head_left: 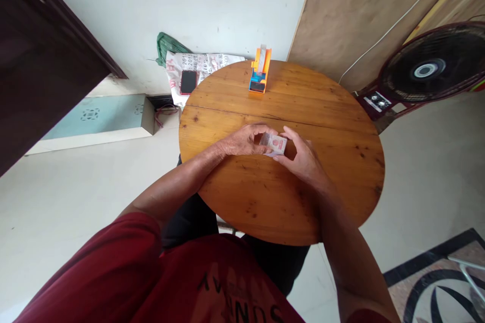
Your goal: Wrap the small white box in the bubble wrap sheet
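Over the middle of the round wooden table (265, 192) is a small whitish box (277, 144) with a reddish print on its face. My left hand (248, 140) has its thumb and fingers closed on the box's left side. On the other side, my right hand (301, 157) curves around the box, thumb near its lower right corner and index finger near its upper right. An orange and blue tape dispenser (260, 70) stands at the table's far edge.
Left of the table's far edge, a dark phone (188, 82) lies on a printed white sack (174, 73), with a green bag (168, 46) behind. A black fan (428, 68) stands at the right. A low pale box (98, 116) is on the floor at the left.
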Tool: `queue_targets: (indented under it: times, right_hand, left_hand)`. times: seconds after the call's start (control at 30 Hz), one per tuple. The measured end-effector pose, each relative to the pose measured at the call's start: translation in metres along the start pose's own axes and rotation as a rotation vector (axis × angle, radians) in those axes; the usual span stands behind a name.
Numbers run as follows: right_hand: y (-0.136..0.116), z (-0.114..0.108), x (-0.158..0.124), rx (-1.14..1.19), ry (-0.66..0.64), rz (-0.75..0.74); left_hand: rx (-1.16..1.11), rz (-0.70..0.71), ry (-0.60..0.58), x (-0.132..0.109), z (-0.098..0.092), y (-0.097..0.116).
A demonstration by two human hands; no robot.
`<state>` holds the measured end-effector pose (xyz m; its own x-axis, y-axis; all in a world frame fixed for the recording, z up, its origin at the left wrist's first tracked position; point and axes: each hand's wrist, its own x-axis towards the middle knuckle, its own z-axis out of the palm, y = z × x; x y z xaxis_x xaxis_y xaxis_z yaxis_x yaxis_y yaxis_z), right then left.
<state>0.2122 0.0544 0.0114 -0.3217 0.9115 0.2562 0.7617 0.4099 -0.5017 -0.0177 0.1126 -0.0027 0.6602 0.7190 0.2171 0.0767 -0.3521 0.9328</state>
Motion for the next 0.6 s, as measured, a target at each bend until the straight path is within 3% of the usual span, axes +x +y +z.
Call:
queue_targets:
  times: [0.13, 0.33, 0.6]
  right_hand:
    - [0.002, 0.003, 0.001, 0.000, 0.040, -0.053]
    - [0.003, 0.011, 0.001, 0.017, 0.086, -0.012]
    - [-0.003, 0.005, -0.001, 0.015, 0.051, -0.019]
  left_hand:
    - [-0.010, 0.005, -0.019, 0.000, -0.001, -0.005]
    - [-0.120, -0.036, -0.058, 0.000, -0.002, -0.010]
    - [-0.309, -0.120, -0.019, -0.001, 0.001, -0.005]
